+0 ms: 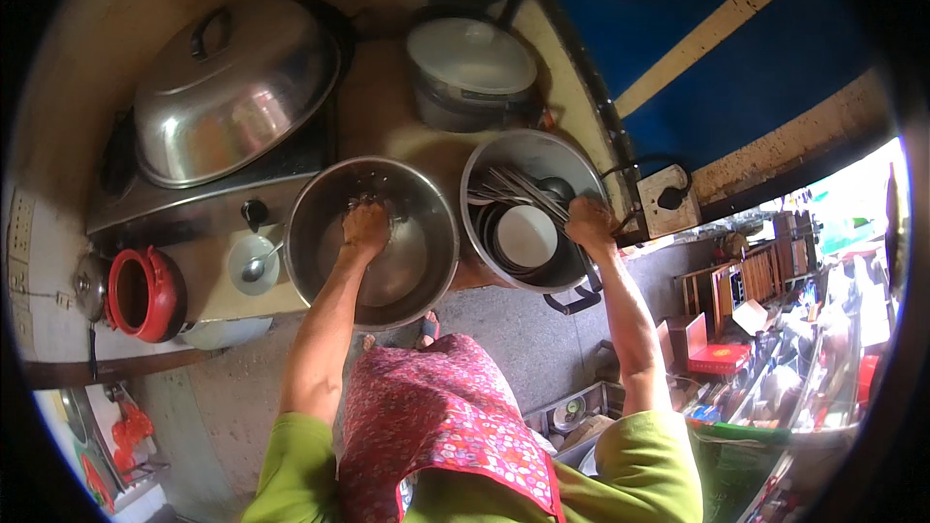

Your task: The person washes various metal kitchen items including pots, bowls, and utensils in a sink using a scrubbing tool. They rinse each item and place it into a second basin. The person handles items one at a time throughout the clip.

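Observation:
My left hand is down inside a wide steel basin with shallow water in it. Its fingers are bunched by the far wall, where the water is stirred, and what they hold is hidden. My right hand is closed at the right inner side of a deep metal pot. What it grips cannot be made out. In that pot lie a white bowl on top of darker bowls, a bundle of chopsticks and a dark round ladle head.
Behind stands a lidded pot. At the back left, a big domed steel lid covers the stove. A red pot and a small bowl with a spoon are at left. A wall socket with a plug is at right.

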`<state>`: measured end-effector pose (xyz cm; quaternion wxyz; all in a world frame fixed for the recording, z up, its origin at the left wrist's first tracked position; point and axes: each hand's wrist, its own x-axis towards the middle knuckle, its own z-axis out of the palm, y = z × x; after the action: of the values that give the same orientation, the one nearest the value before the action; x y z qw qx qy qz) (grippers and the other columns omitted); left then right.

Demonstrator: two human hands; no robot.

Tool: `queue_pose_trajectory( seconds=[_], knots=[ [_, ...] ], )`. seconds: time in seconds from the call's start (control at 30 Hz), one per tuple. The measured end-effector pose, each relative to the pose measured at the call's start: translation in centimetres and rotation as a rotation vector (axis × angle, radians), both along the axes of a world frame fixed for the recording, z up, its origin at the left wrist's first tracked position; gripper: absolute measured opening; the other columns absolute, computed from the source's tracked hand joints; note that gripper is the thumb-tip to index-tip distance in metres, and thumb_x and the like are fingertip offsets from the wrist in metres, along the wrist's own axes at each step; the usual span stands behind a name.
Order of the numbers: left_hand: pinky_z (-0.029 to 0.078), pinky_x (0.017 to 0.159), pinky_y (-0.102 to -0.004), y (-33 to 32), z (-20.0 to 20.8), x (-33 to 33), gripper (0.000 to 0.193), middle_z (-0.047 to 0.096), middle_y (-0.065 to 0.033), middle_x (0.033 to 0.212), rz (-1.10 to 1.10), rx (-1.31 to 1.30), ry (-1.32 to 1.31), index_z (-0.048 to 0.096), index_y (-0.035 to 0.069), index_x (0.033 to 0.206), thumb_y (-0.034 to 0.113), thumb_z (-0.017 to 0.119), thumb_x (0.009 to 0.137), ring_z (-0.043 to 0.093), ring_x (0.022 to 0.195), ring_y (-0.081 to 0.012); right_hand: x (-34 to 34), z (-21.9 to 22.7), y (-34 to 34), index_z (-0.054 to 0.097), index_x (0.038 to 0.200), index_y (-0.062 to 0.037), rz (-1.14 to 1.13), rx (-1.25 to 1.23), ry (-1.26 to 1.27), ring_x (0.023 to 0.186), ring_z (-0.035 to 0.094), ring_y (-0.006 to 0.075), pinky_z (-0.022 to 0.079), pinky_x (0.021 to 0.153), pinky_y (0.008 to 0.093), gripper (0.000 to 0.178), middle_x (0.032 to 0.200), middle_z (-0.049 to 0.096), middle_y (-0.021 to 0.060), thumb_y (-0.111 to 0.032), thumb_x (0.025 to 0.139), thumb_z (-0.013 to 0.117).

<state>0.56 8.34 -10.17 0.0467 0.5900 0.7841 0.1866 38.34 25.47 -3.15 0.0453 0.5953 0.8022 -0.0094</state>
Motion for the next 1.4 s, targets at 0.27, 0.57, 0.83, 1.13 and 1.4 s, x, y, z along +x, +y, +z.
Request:
queue_pose_trajectory(
  seconds=[0.27,0.57,0.83,1.13,1.4],
  knots=[
    [0.047,0.087,-0.0492,0.3,-0.8,-0.7,0.028,0.062,-0.0207,0.105,-0.086,-0.163,-0.031,0.064,0.006,0.107,0.012,0.044,0.088,0.061,0.099,-0.0374,-1.0,3.0,-6.1,0.066,0.073,-0.008,0.187,0.371,0.001,0.077,0.065,0.0329,0.048,0.075,0.0475,0.013,0.071,0.065,0.0133,-0.019,0.068,0.07],
    [0.047,0.087,-0.0518,-0.2,-0.2,0.5,0.03,0.064,-0.0259,0.104,0.015,-0.162,-0.173,0.056,0.001,0.11,0.007,0.051,0.081,0.062,0.099,-0.0431,-0.8,3.8,-8.0,0.067,0.077,-0.0048,0.002,0.246,0.06,0.079,0.066,0.0349,0.049,0.07,0.0477,0.016,0.077,0.067,0.0171,-0.017,0.067,0.07],
    [0.049,0.084,-0.0526,-0.2,1.2,0.7,0.04,0.064,-0.0261,0.101,0.066,-0.185,-0.217,0.051,0.002,0.112,0.007,0.06,0.074,0.063,0.096,-0.0434,-2.0,9.1,-12.0,0.061,0.099,-0.0005,-0.193,0.376,0.086,0.084,0.065,0.0377,0.05,0.07,0.0473,0.035,0.093,0.065,0.0198,-0.013,0.068,0.073],
    [0.048,0.091,-0.0511,-0.6,-2.3,0.2,0.049,0.055,-0.0218,0.121,0.06,-0.101,-0.117,0.058,0.013,0.122,0.006,0.056,0.074,0.057,0.109,-0.0427,-4.2,12.3,-14.3,0.055,0.103,-0.0018,-0.201,0.499,0.32,0.079,0.063,0.0403,0.049,0.067,0.0487,0.032,0.096,0.06,0.0202,-0.01,0.074,0.064],
    [0.05,0.089,-0.046,0.0,1.2,0.1,0.039,0.066,-0.0222,0.102,-0.01,-0.176,-0.294,0.068,0.011,0.106,0.002,0.055,0.07,0.063,0.098,-0.0387,-5.7,4.5,-8.1,0.058,0.097,-0.0042,0.133,0.245,0.206,0.078,0.064,0.0402,0.05,0.068,0.0509,0.023,0.098,0.064,0.0199,-0.016,0.078,0.061]
  ],
)
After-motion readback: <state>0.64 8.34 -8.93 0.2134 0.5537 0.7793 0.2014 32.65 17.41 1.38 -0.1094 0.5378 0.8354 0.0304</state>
